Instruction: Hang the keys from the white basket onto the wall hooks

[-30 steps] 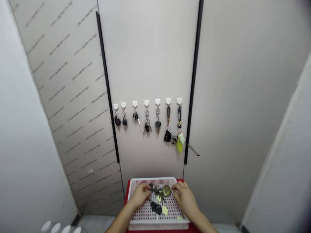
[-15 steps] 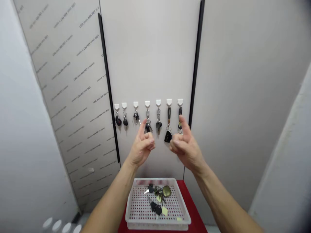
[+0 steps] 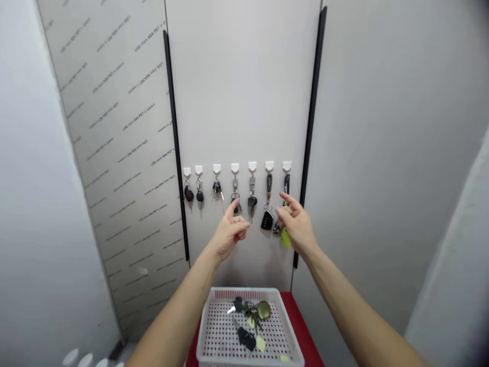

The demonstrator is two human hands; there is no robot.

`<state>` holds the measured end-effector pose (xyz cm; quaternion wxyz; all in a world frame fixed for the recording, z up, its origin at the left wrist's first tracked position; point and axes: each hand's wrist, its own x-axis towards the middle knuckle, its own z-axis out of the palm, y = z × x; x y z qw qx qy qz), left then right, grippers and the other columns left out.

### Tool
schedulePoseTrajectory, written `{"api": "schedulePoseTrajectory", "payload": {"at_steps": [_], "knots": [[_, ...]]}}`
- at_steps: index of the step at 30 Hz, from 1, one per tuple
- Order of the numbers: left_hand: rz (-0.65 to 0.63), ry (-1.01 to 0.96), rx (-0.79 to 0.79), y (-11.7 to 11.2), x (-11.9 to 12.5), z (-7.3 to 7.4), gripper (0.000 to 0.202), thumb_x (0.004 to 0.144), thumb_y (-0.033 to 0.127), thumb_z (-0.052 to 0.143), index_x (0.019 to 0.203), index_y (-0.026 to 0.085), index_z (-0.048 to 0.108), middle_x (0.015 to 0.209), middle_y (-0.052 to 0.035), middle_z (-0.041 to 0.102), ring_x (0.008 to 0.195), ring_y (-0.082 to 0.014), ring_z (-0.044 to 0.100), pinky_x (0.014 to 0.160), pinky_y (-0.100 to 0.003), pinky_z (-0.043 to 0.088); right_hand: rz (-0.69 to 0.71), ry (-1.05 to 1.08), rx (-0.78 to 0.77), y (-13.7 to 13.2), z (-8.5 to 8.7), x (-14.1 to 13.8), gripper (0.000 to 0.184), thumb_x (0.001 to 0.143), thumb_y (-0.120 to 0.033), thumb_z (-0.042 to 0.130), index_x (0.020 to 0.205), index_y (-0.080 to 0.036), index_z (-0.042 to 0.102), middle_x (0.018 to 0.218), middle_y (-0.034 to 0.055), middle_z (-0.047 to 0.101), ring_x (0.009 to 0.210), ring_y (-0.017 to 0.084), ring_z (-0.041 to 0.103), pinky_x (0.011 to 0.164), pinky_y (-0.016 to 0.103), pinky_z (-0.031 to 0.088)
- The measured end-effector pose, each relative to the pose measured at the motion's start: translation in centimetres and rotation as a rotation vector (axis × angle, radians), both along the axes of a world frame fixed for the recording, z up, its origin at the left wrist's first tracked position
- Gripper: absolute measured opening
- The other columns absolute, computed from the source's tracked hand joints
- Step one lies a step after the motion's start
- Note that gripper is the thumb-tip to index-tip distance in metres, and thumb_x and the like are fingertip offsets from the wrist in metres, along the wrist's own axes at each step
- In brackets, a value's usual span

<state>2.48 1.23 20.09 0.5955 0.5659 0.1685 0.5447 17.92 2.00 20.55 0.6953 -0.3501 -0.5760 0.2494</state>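
My left hand [image 3: 231, 232] is raised before the wall panel, index finger and thumb apart, other fingers curled, holding nothing. Its fingertip overlaps a key bunch [image 3: 236, 195] on the middle hook. My right hand [image 3: 301, 228] has its index finger and thumb spread too, and partly covers the rightmost keys, which have a black strap [image 3: 287, 182] and a yellow-green tag [image 3: 285, 238]. Whether it touches them I cannot tell. Left of it hangs a black car key fob [image 3: 267, 220] on a braided strap. Another key [image 3: 252, 202] hangs between the hands.
Further left, more keys hang from white hooks [image 3: 217, 168]. Below, a white perforated basket [image 3: 206, 326] on a red surface [image 3: 298, 321] holds black-headed keys [image 3: 246, 338], a bunch with a brass-coloured piece [image 3: 264, 309] and yellow paper notes [image 3: 260, 343]. Black strips [image 3: 313, 107] edge the panel.
The view has shifted slightly, so the hooks and basket sit lower. My right index finger has tilted left and its thumb has spread away; the yellow-green tag now shows below that hand.
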Motion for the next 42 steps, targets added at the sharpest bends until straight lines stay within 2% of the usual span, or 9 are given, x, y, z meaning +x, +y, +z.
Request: {"api": "schedulePoseTrajectory", "payload": {"at_steps": [5,10,16,20,23,28,33,37,42], "knots": [[0.274,0.220,-0.132,3.4,1.7,-0.3,0.046,0.056,0.016,0.051,0.100,0.014,0.038,0.053,0.0045,0.043,0.044,-0.0030,0.039,0.042,-0.015,0.027,-0.677,-0.281,-0.092,5.7,1.0,4.9,0.035,0.058,-0.033,0.046,0.087,-0.013,0.051,0.068,0.0037,0.051,0.059,0.012,0.045,0.055,0.024,0.034],[0.499,0.461,-0.024,5.5,4.9,0.5,0.038,0.056,0.014,0.050,0.093,0.011,0.045,0.087,-0.0081,0.051,0.067,-0.0093,0.049,0.056,-0.019,0.036,-0.648,-0.647,-0.196,7.2,1.2,5.9,0.027,0.065,-0.032,0.035,0.054,-0.014,0.052,0.048,0.0012,0.049,0.047,0.012,0.043,0.045,0.022,0.029],[0.689,0.710,0.221,8.0,9.5,1.6,0.037,0.058,0.018,0.049,0.094,0.013,0.046,0.094,-0.0104,0.052,0.083,-0.0158,0.048,0.072,-0.025,0.035,-0.688,-0.453,0.032,6.1,5.4,5.7,0.026,0.066,-0.032,0.034,0.051,-0.015,0.046,0.049,-0.0006,0.048,0.045,0.008,0.041,0.042,0.018,0.028],[0.846,0.820,0.192,9.1,11.3,2.5,0.023,0.061,0.024,0.045,0.082,0.016,0.050,0.082,-0.0094,0.056,0.076,-0.0188,0.050,0.065,-0.029,0.037,-0.432,-0.392,0.011,4.2,6.4,5.1,0.024,0.065,-0.034,0.036,0.057,-0.015,0.047,0.051,-0.0014,0.048,0.041,0.007,0.040,0.038,0.017,0.030],[0.810,0.711,0.237,9.7,11.1,3.5,0.014,0.064,0.024,0.040,0.066,0.015,0.051,0.067,-0.0062,0.056,0.064,-0.0147,0.051,0.057,-0.025,0.037,-0.213,-0.424,-0.173,2.5,3.3,4.4,0.022,0.063,-0.033,0.037,0.056,-0.014,0.046,0.047,-0.0029,0.044,0.035,0.005,0.037,0.034,0.017,0.030],[0.610,0.319,0.271,9.9,9.8,6.7,0.015,0.068,0.024,0.036,0.059,0.014,0.044,0.047,0.0030,0.043,0.044,-0.0055,0.043,0.044,-0.017,0.033,0.058,-0.545,-0.480,1.3,-6.1,2.4,0.020,0.064,-0.028,0.035,0.051,-0.014,0.041,0.042,-0.0047,0.038,0.031,0.004,0.033,0.031,0.016,0.028],[0.420,0.230,0.208,7.8,8.2,8.8,0.012,0.068,0.021,0.035,0.061,0.014,0.042,0.045,0.0055,0.037,0.035,-0.0022,0.035,0.037,-0.014,0.025,0.194,-0.757,-0.556,0.7,-12.5,0.1,0.020,0.061,-0.022,0.039,0.043,-0.014,0.038,0.037,-0.0064,0.030,0.034,0.002,0.029,0.032,0.014,0.023],[0.243,0.389,0.204,4.7,4.9,4.2,0.011,0.066,0.023,0.039,0.063,0.013,0.045,0.044,0.0052,0.038,0.036,-0.0029,0.035,0.038,-0.015,0.026,0.343,-0.794,-0.709,0.6,-12.4,0.1,0.019,0.060,-0.024,0.042,0.045,-0.013,0.044,0.037,-0.0059,0.037,0.033,0.003,0.033,0.031,0.013,0.025],[0.161,0.562,0.023,0.0,0.5,-8.2,0.013,0.065,0.021,0.039,0.069,0.012,0.048,0.048,0.0032,0.044,0.044,-0.0062,0.041,0.044,-0.018,0.031,0.795,-0.720,-0.885,0.1,-10.4,0.4,0.017,0.059,-0.027,0.045,0.063,-0.013,0.055,0.053,-0.0012,0.053,0.045,0.006,0.048,0.038,0.014,0.035]]}}
